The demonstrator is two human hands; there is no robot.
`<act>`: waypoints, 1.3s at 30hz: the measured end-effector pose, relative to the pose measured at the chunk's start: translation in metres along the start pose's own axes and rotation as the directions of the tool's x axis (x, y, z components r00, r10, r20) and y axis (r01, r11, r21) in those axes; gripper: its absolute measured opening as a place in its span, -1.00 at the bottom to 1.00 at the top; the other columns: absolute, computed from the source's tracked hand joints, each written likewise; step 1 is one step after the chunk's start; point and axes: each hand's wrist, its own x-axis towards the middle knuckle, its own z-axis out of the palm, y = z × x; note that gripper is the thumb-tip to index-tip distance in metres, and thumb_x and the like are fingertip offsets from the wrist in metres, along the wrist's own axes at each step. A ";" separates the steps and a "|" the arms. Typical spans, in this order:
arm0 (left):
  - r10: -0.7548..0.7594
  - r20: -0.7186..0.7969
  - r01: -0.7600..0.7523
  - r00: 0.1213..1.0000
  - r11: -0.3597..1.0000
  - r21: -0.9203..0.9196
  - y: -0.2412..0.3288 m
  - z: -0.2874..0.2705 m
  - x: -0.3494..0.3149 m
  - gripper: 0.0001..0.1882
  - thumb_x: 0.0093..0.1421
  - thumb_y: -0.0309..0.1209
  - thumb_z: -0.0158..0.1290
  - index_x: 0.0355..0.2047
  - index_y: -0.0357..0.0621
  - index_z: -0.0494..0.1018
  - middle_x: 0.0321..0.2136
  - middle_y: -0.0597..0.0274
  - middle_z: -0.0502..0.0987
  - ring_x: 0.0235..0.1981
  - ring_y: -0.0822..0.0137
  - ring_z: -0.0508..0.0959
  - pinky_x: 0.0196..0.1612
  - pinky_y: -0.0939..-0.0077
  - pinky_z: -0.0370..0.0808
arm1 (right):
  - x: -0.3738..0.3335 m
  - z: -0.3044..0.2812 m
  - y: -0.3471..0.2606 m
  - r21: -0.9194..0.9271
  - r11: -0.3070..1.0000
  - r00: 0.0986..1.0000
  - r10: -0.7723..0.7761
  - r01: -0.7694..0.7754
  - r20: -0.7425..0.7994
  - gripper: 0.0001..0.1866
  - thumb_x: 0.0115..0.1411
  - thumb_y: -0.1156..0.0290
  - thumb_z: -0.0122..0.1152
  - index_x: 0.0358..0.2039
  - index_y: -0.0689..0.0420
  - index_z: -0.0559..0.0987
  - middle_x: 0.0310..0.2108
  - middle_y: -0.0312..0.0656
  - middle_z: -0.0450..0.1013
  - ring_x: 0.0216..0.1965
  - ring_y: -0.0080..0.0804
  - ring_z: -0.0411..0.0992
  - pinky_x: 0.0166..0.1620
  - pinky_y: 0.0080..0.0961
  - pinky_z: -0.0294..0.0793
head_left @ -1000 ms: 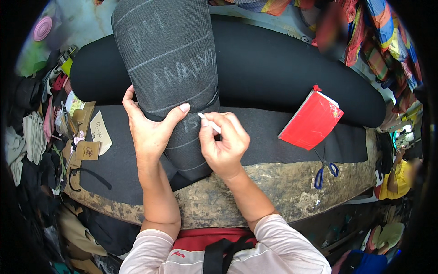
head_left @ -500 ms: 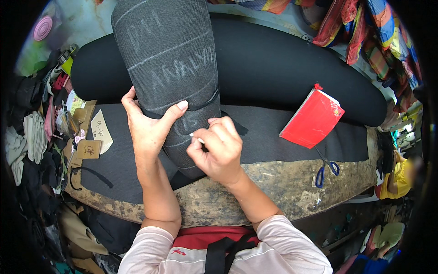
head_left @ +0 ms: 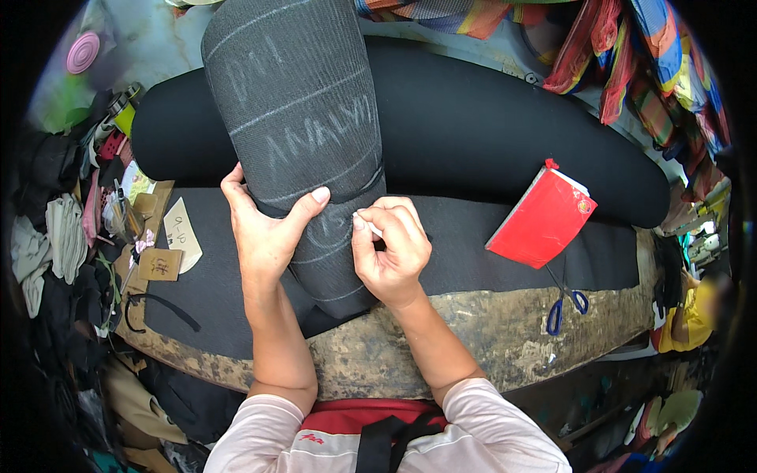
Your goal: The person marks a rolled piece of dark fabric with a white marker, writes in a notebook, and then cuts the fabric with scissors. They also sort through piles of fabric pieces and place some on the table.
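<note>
A rolled bundle of dark grey fabric (head_left: 303, 98) with white chalk lines and lettering leans away from me. A thin black tie (head_left: 356, 189) runs around its lower part. My left hand (head_left: 266, 236) is wrapped round the bundle's left side, thumb pressed on top beside the tie and most fingers hidden behind. In a pinch, my right hand (head_left: 398, 256) holds a small white piece of chalk (head_left: 375, 230) against or just over the bundle's right side, below the tie. Fresh chalk marks lie between the two hands.
A large black fabric roll (head_left: 505, 118) stretches behind the bundle. Dark fabric (head_left: 449, 244) covers much of the worn wooden table (head_left: 449, 339). On the right lie a red notebook (head_left: 540, 217) and blue-handled scissors (head_left: 556, 315). Paper pattern pieces (head_left: 181, 236) and piled cloth (head_left: 67, 232) are at left.
My right hand has moved right and slightly up with the chalk, away from the marks at the middle. My left hand keeps its grip. The whole view has shifted a little.
</note>
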 end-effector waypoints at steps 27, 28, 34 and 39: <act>0.015 0.042 -0.014 0.999 1.000 -0.024 0.001 -0.004 0.002 -0.05 -0.29 -0.33 0.42 0.02 -0.38 0.08 -0.15 -0.14 0.38 -0.11 0.15 0.47 -0.07 0.36 0.45 | 0.012 0.000 -0.004 0.459 0.748 0.870 0.472 -0.479 0.141 -0.94 0.09 0.57 0.24 -0.42 0.29 0.57 -0.53 -0.24 0.47 -0.48 -0.58 0.32 -0.37 -0.67 0.32; 0.024 0.040 -0.024 0.999 1.000 -0.011 0.002 -0.004 0.002 -0.05 -0.29 -0.32 0.42 0.02 -0.38 0.09 -0.15 -0.14 0.38 -0.11 0.16 0.46 -0.06 0.36 0.44 | 0.013 -0.001 -0.004 0.419 0.787 0.890 0.428 -0.453 0.159 -0.94 0.08 0.56 0.25 -0.42 0.29 0.58 -0.53 -0.24 0.48 -0.47 -0.56 0.32 -0.36 -0.64 0.32; 0.025 0.036 -0.024 0.999 0.999 -0.022 0.002 -0.004 0.001 -0.06 -0.29 -0.33 0.42 0.02 -0.39 0.10 -0.14 -0.14 0.38 -0.10 0.16 0.45 -0.04 0.37 0.42 | 0.022 -0.006 0.000 0.241 0.957 0.972 0.111 -0.160 0.207 -0.91 -0.07 0.58 0.34 -0.48 0.21 0.61 -0.58 -0.29 0.48 -0.50 -0.48 0.30 -0.39 -0.58 0.32; 0.037 0.030 -0.036 0.999 0.999 -0.033 0.003 -0.002 0.001 -0.06 -0.29 -0.33 0.43 0.01 -0.39 0.10 -0.15 -0.13 0.39 -0.10 0.17 0.46 -0.04 0.37 0.43 | 0.020 -0.001 -0.006 0.144 0.976 0.986 0.156 -0.163 0.056 -0.93 -0.07 0.64 0.29 -0.51 0.24 0.60 -0.63 -0.28 0.42 -0.59 -0.53 0.27 -0.53 -0.65 0.27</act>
